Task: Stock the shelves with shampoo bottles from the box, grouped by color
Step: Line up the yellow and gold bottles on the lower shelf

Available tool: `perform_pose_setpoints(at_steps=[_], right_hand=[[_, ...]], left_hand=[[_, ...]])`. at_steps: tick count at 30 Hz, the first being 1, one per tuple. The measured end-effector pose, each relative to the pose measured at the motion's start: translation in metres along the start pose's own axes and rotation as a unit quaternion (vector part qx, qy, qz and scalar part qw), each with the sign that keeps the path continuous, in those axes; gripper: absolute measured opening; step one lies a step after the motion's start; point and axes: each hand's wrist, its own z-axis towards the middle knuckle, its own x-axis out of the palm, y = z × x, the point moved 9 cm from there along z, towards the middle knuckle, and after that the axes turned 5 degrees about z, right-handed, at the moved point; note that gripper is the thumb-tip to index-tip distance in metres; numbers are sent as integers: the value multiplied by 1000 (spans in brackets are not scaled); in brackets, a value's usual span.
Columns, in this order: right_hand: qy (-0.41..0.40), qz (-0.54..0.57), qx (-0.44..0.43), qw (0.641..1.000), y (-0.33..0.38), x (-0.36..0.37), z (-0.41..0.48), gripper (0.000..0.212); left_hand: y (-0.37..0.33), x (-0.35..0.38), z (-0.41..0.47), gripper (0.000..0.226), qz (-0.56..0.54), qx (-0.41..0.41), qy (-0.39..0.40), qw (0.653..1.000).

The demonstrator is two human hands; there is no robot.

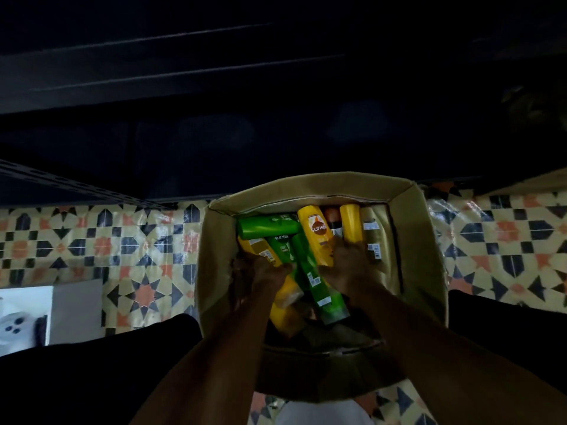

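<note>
An open cardboard box (420,240) sits on the patterned floor in front of me, holding several green and yellow shampoo bottles lying jumbled. Both my hands reach down into it. My left hand (267,273) grips a yellow bottle (260,250) at the left of the pile. My right hand (348,268) closes over the lower end of another yellow bottle (316,233) with an orange logo. A long green bottle (319,286) lies between my two hands. Another green bottle (267,227) lies crosswise at the back left.
Dark shelving (184,75) rises behind the box, its boards barely lit. The tiled floor (92,246) spreads left and right. A white box (27,317) lies at the left edge. My dark trouser legs flank the cardboard box.
</note>
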Motion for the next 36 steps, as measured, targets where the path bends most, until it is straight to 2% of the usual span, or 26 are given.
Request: perform_pose_setpoints(at_steps=[4, 7, 10, 13, 14, 16, 17, 18, 21, 23, 25, 27, 28, 29, 32, 34, 36], right_hand=[[2, -60, -2, 998, 2, 6, 10, 98], [22, -82, 8, 996, 5, 10, 8, 102], [47, -106, 16, 993, 5, 7, 3, 109], [98, -64, 38, 992, -3, 7, -8, 117], [113, -27, 48, 992, -10, 9, -13, 121], [126, 64, 60, 988, -25, 12, -22, 122], [127, 112, 72, 983, -32, 10, -28, 113], [128, 161, 78, 976, -38, 10, -34, 98], [120, 306, 54, 943, -26, -17, -67, 64], [112, 335, 12, 936, -12, -44, -94, 26], [89, 343, -27, 935, -3, -70, -113, 10], [52, 353, -55, 933, 5, -96, -134, 16], [36, 362, -70, 929, 9, -110, -143, 28], [27, 373, -85, 923, 14, -122, -151, 40], [3, 424, -119, 898, 28, -155, -177, 48], [-18, 471, -148, 870, 37, -176, -191, 62], [-48, 485, -187, 853, 48, -200, -207, 60]], left_hand=[[-2, -5, 7, 161, 90, -35, -8, 995], [-8, -5, 10, 145, 136, -45, 34, 989], [-21, -12, 1, 119, 167, -7, 71, 983], [-17, -18, 1, 121, 76, -4, 102, 992], [-12, -20, -2, 103, 16, -16, 111, 994], [-3, -16, -14, 41, -78, -38, 169, 982], [2, -16, -24, 33, -113, -55, 197, 972], [1, -17, -40, 36, -144, -65, 225, 962], [-17, -24, -85, 42, -206, -21, 293, 933], [-33, -32, -118, 49, -235, 19, 343, 909], [-46, -46, -138, 66, -272, 48, 355, 893], [-55, -65, -155, 79, -290, 76, 345, 889], [-61, -77, -167, 78, -291, 95, 342, 889], [-68, -86, -177, 74, -292, 115, 339, 887], [-89, -117, -213, 59, -287, 189, 325, 881], [-103, -142, -238, 51, -295, 246, 300, 873], [-116, -171, -261, 47, -301, 301, 258, 867]])
